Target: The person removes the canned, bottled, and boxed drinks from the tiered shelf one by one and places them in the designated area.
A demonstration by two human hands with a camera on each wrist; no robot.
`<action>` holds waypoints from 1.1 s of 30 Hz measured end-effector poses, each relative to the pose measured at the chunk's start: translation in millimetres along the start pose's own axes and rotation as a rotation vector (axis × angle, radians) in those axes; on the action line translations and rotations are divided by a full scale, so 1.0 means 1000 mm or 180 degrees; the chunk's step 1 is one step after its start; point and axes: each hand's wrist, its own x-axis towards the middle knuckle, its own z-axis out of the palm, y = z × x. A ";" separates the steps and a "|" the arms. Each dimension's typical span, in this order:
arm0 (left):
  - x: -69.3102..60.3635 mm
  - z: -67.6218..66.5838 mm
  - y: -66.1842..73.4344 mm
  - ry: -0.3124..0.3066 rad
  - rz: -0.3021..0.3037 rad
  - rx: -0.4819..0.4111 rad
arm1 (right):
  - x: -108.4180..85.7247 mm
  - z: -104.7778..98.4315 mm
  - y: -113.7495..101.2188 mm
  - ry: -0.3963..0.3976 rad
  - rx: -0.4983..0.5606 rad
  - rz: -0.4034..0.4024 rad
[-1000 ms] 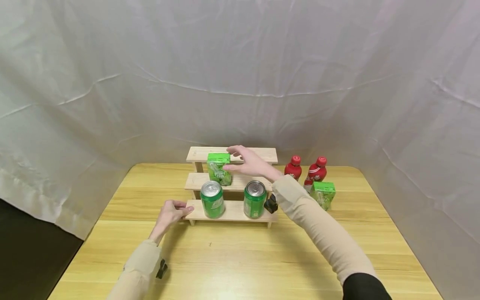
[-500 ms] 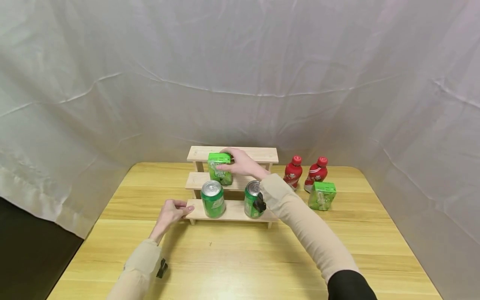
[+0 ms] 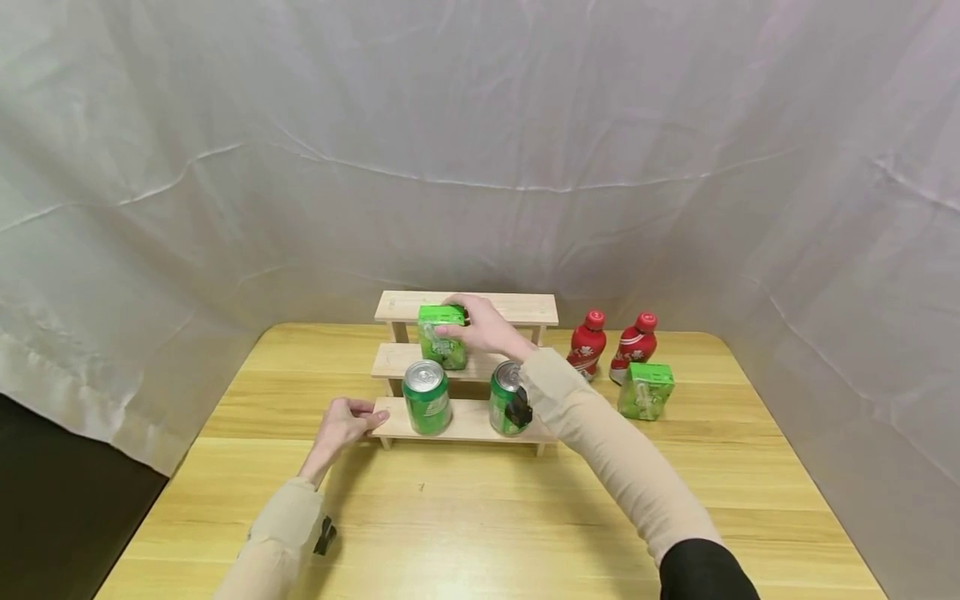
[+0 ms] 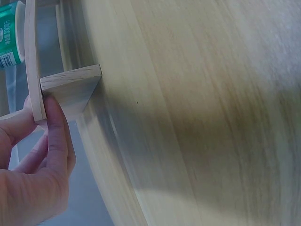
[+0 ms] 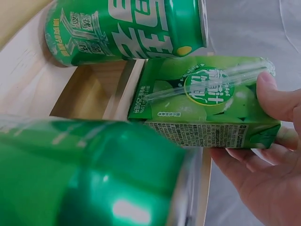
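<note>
A three-step wooden rack (image 3: 470,421) stands at the back of the table. My left hand (image 3: 345,423) pinches the left end of its lowest step; in the left wrist view the thumb and fingers of that hand (image 4: 44,155) lie on either side of the board (image 4: 34,70). A green juice box (image 3: 442,340) stands upright on the middle step. My right hand (image 3: 487,327) grips it near the top, with the thumb on the front face. The right wrist view shows this hand (image 5: 270,165) around the box's top end (image 5: 197,92).
Two green cans, left (image 3: 427,400) and right (image 3: 504,400), stand on the lowest step, the right one partly behind my wrist. Right of the rack are two red bottles (image 3: 587,348) (image 3: 632,350) and another green juice box (image 3: 646,392). A pale curtain (image 3: 480,167) hangs behind the table.
My right hand has moved left from beside the juice box and taken hold of it. The left hand keeps its place on the rack.
</note>
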 end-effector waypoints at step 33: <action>-0.002 0.001 -0.001 -0.0052 -0.0025 -0.0043 | -0.118 -0.113 0.047 0.0649 -0.0050 0.0243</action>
